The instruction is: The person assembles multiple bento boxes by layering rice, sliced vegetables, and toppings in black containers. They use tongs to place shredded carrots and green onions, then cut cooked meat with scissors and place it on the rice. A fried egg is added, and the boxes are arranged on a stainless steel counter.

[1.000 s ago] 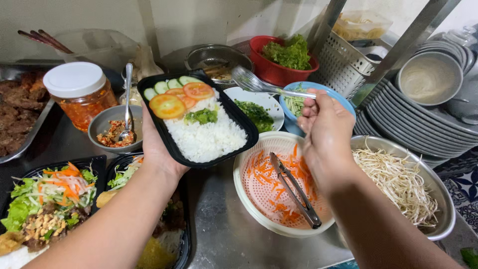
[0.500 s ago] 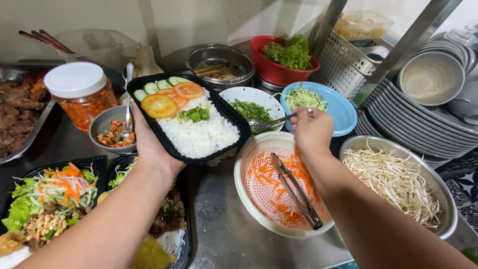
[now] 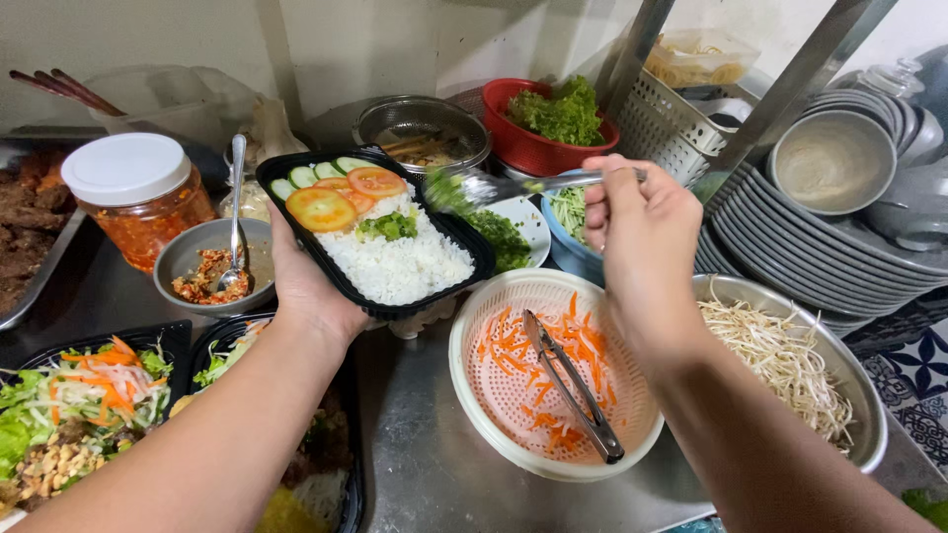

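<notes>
- Spoon (image 3: 513,184) position had been changed: half a second earlier it was dipped low between the white plate of chopped herbs (image 3: 509,232) and the blue bowl (image 3: 568,212); now it was raised level, with a blurred green load carried at its tip beside the far corner of the black meal tray (image 3: 380,232).
- Right hand (image 3: 642,222) was seen closed in a pinch grip on the spoon's handle, fingers curled tight.
- Left hand (image 3: 306,286) was kept wrapped under the tray's near edge, the tray held above the tabletop (image 3: 415,454) and tilted slightly toward the spoon.
- Rice (image 3: 400,262), tomato and cucumber slices (image 3: 331,188) and a small tuft of greens were already laid in the tray.
- Herbs were judged to have been scooped up and to be on their way to the rice.
- Orange-stained strainer basket with tongs (image 3: 573,395) was left untouched below.
</notes>
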{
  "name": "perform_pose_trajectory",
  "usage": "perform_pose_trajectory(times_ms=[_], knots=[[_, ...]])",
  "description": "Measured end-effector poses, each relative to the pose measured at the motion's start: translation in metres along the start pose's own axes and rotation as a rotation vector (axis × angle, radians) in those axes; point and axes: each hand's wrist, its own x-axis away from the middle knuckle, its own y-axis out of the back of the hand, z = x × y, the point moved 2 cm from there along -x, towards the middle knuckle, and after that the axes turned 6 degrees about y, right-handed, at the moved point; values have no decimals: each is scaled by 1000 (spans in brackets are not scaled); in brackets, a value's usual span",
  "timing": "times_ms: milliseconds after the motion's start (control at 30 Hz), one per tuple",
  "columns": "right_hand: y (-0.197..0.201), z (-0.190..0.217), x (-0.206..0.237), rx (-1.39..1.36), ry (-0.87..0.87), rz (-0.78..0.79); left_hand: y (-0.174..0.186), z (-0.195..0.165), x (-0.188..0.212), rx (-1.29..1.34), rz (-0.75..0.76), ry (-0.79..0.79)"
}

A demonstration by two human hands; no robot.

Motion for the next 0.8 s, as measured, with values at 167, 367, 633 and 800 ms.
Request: perform_pose_trajectory(times_ms=[167,367,633,800], knots=[[-30,66,74,369,320,317,-7,3,2,13,57,30],[-33,86,84,514,567,305,-14,4,7,42,128,51],[-39,84,99,554,552,317,-14,7,14,18,101,58],[-34,77,93,523,607,321,-12,7,17,26,68,80]])
